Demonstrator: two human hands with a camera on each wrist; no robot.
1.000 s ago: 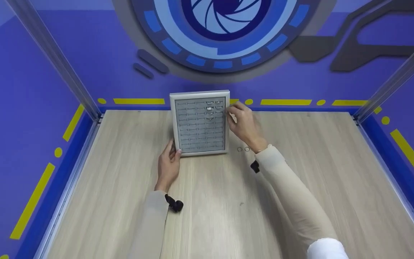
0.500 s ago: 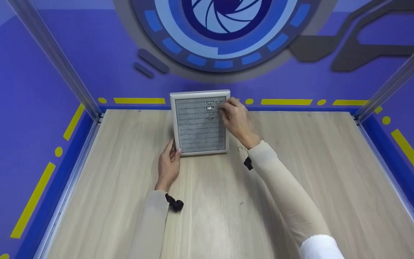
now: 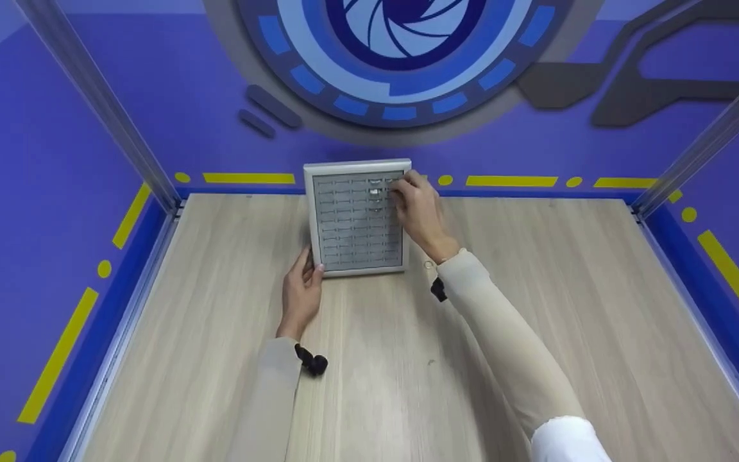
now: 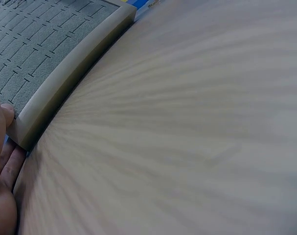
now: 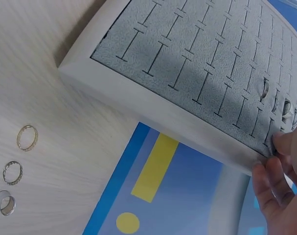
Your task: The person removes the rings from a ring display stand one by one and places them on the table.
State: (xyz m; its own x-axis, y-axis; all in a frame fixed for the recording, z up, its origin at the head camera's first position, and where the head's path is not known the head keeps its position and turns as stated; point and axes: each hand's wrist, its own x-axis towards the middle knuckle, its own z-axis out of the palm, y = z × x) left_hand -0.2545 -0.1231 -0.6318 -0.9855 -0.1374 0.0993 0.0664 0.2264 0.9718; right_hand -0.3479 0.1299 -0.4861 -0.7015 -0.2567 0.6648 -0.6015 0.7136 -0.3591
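A silver-framed ring tray (image 3: 311,215) with grey slotted foam lies at the table's far middle. My left hand (image 3: 302,289) grips its near left corner, thumb (image 4: 4,115) on the rim (image 4: 75,78). My right hand (image 3: 411,199) sits over the tray's top right slots. Its bunched fingertips (image 5: 280,144) pinch something small against the foam, a ring by the look, mostly hidden. A few rings (image 5: 264,90) stand in slots close by. Three loose rings (image 5: 27,137) lie on the wood right of the tray, beside my right wrist.
The wooden table (image 3: 408,385) is walled by blue and purple panels with yellow marks. Metal posts (image 3: 100,109) rise at the back corners. The tray's far edge overhangs the table's back border (image 5: 153,169).
My right hand has moved left from beside the tray's right rim onto its top right slots. The left hand and the tray have stayed put.
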